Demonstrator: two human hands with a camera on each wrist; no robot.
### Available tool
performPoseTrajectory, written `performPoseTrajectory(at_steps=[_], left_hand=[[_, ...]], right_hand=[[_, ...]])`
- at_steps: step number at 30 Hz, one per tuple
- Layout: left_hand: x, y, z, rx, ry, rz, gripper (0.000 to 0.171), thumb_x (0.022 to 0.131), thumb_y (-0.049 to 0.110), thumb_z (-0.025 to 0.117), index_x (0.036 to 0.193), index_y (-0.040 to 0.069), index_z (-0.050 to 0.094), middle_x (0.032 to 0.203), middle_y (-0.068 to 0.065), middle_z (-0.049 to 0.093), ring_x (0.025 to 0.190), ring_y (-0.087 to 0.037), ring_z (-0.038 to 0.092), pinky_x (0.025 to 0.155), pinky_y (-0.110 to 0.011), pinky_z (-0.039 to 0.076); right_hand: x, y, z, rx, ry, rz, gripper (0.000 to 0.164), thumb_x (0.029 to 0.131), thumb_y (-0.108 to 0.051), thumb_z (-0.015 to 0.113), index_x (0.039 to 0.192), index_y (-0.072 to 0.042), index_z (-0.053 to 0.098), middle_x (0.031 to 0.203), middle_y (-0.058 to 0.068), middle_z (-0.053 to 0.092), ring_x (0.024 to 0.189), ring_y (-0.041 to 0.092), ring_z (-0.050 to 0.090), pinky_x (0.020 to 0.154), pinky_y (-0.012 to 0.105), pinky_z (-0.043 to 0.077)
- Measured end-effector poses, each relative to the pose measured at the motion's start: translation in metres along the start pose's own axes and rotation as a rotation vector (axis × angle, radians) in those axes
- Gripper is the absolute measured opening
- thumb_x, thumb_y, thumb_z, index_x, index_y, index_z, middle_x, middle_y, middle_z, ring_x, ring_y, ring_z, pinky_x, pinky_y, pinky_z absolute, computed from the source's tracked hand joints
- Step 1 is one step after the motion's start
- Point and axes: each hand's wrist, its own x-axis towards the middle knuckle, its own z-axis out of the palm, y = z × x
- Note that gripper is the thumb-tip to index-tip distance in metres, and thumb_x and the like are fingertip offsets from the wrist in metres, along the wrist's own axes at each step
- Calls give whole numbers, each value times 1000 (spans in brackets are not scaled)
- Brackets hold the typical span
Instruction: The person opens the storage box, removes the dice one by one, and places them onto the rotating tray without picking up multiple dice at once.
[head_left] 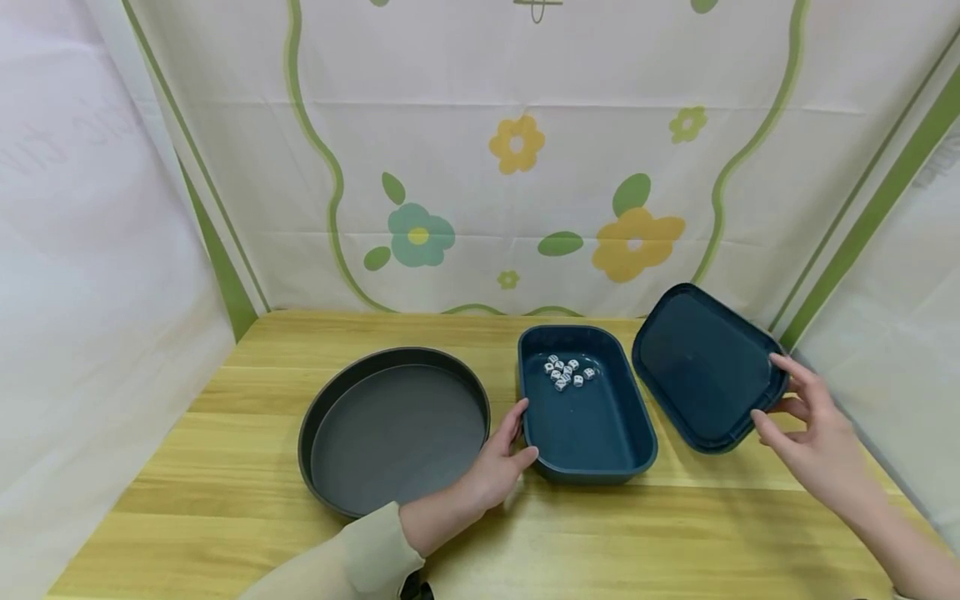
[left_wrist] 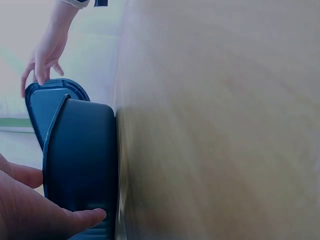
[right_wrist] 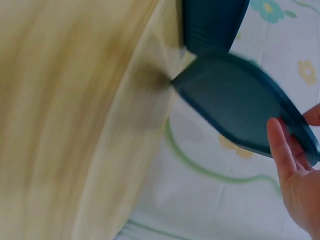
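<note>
Dark-blue and open-topped, the container (head_left: 592, 425) sits on the wood-grain table (head_left: 570, 542) a little past centre toward three o'clock, its long axis running away from the person, the far end pointing just short of twelve. Its matching lid (head_left: 697, 367) is tilted beside it at two o'clock, long axis from half past ten to half past four; whether its lower corner touches the table is unclear.

Both pieces have rounded corners. The container is smooth and deep, with white, dark-marked dice (head_left: 566, 377) clustered on its floor toward twelve; the lid shows a flat, recessed face inside a raised rim.

The left hand (head_left: 491, 471), thumb and fingers spread wide, touches the outside wall at the container's eight o'clock. The right hand (head_left: 810, 425) pinches the lid's edge at its four o'clock, thumb apart from the fingers.

At nine o'clock from the container lies a round dark-grey pan (head_left: 397, 433); the left hand and forearm hide its rim near five. A flower-printed cloth (head_left: 450, 125) hangs behind everything at twelve.
</note>
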Motion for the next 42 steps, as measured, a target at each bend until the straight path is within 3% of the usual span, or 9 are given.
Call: performPoseTrajectory(at_steps=[6,12,16,22,31,38,42], left_hand=[[-1,-1,0,-2,-1,-5,62,99,-3,49,154,6,22,158,-22,17,143,-39,18,111,-52,19],[0,0,-1,-3,-9,6,62,99,-3,48,154,5,21,158,-22,15,143,-40,17,111,-52,19],[0,1,-1,-12,-15,1,62,100,-2,48,155,6,20,158,-20,15,143,-39,16,111,-52,19],[0,2,0,-19,-19,-4,63,99,-4,48,155,6,19,159,-20,14,143,-39,15,111,-52,20],[0,2,-1,-20,-22,-5,62,100,-4,47,154,5,19,158,-21,13,144,-39,15,111,-52,19],[-1,3,0,-22,-23,-10,62,100,-3,48,155,6,19,159,-21,13,144,-39,15,111,-52,19],[-1,3,0,-13,-18,-14,63,100,-3,48,154,6,20,158,-21,14,143,-39,15,111,-52,19]], right_hand=[[-14,18,-16,-88,-11,98,78,78,18,70,143,-5,35,106,-27,48,84,-16,51,58,9,45],[-29,37,-27,-206,-18,111,70,70,15,79,128,6,40,78,-23,57,69,-14,52,51,13,42],[-39,49,-33,-283,-36,239,54,77,2,80,118,5,45,71,-24,56,66,-16,48,50,16,37],[-49,64,-38,-239,-123,454,38,89,-19,73,110,3,51,78,-28,58,69,-14,48,52,22,43],[-59,83,-37,-202,-315,540,34,94,-21,67,108,6,51,81,1,62,64,4,56,52,30,44],[-62,91,-35,-174,-445,593,26,96,-18,63,104,4,51,70,3,54,54,16,49,52,30,41],[-63,92,-36,-144,-479,597,22,96,-18,63,101,0,51,65,2,51,50,17,45,50,30,39]])
